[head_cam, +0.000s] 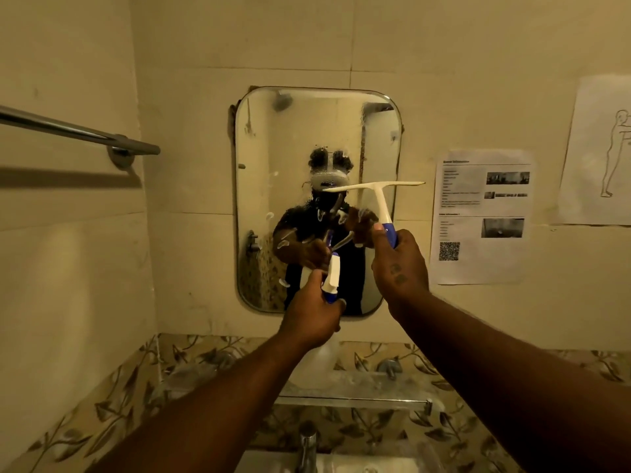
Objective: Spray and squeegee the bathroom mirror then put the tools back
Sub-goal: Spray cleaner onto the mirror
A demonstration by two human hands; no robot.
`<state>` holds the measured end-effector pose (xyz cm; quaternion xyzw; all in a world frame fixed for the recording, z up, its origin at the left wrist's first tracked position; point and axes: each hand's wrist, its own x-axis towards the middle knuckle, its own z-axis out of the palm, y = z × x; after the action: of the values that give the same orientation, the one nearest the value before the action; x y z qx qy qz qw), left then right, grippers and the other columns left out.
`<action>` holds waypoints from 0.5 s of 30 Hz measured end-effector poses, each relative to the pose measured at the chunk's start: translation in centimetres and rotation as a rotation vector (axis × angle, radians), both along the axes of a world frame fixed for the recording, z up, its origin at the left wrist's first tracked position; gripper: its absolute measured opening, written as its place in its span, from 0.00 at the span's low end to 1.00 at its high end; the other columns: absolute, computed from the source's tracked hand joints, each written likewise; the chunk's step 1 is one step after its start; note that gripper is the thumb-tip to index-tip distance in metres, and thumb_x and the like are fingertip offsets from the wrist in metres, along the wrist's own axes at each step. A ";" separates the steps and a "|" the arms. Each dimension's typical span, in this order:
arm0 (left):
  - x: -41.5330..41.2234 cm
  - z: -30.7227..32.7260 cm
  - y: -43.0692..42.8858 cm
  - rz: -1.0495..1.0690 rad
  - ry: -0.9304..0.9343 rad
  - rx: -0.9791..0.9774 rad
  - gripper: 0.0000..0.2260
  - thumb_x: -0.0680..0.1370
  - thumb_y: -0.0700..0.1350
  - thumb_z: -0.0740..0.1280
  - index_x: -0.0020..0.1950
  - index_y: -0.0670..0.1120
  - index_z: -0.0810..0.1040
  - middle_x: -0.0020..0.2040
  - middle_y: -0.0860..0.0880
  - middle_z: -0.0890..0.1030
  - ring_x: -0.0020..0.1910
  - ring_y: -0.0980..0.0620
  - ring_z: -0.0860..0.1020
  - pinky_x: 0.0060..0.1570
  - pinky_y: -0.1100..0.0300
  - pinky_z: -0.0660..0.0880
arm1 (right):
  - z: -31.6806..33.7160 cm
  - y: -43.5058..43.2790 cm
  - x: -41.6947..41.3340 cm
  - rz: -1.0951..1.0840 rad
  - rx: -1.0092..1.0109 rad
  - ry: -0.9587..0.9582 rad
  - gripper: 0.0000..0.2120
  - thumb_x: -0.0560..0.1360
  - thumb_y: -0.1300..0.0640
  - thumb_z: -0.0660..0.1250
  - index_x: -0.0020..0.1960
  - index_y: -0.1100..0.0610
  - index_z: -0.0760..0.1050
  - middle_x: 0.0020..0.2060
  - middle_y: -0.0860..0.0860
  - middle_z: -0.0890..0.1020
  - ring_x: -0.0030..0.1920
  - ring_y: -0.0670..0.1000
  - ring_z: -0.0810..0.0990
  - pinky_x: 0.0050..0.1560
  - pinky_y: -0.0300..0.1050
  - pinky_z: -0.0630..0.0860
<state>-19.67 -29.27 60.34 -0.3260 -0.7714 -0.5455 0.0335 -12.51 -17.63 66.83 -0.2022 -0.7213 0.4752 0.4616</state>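
Note:
A rounded rectangular mirror [273, 138] hangs on the tiled wall, with wet drops and streaks across its middle. My left hand [312, 319] grips a spray bottle [332, 274] by its white and blue trigger head, nozzle aimed at the lower glass. The bottle's clear body [322, 361] hangs below my fist. My right hand [399, 264] holds a white squeegee [377, 191] by its blue handle. Its blade is level in front of the mirror's right side; whether it touches the glass I cannot tell.
A glass shelf [358, 392] on metal brackets runs below the mirror. A chrome tap [307, 445] stands over the sink at the bottom. A metal towel bar [78, 131] juts out on the left wall. Printed sheets [481, 216] are stuck to the wall at right.

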 end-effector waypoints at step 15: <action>-4.4 -5.9 -11.1 0.311 0.021 -0.143 0.13 0.76 0.48 0.69 0.56 0.56 0.68 0.44 0.50 0.82 0.38 0.46 0.83 0.45 0.43 0.81 | -2.5 -5.3 -3.1 0.169 -0.020 -0.029 0.19 0.80 0.36 0.58 0.56 0.51 0.72 0.41 0.51 0.80 0.39 0.50 0.79 0.41 0.51 0.79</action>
<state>-24.05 -40.42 54.49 -0.2098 -0.8491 -0.4739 0.1021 -15.59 -22.97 64.35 -0.1522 -0.7375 0.5168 0.4073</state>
